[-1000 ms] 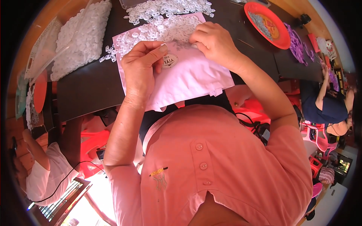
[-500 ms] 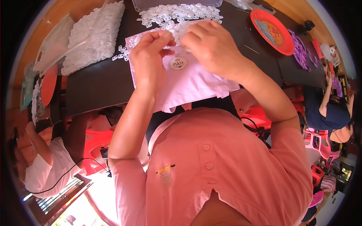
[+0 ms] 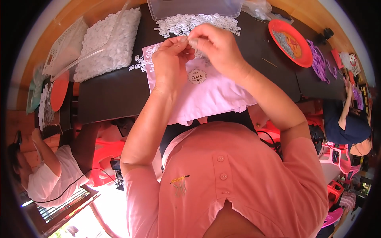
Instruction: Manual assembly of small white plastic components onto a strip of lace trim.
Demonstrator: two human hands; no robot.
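My left hand (image 3: 170, 59) and my right hand (image 3: 217, 44) meet at the fingertips above the far end of a pink cloth (image 3: 206, 97). Both are closed, thumbs pinched against fingers. Whatever lies between the fingertips is too small or too hidden to name. Small white plastic pieces with holes (image 3: 182, 23) are heaped just beyond my hands, and a few lie on the cloth's left corner and beside it. A round dark print marks the cloth below my fingers.
A clear plastic bin (image 3: 194, 10) stands behind the heap. At the left is a full bag of white pieces (image 3: 111, 43) next to a white basket (image 3: 65, 45). An orange-red plate (image 3: 303, 58) holds small grey parts; purple strips (image 3: 319, 61) lie beside it. Other people sit at both sides.
My hands, slightly apart over the white pieces before, now touch at the fingertips. The whole view has shifted a little, so the table sits lower and farther right.
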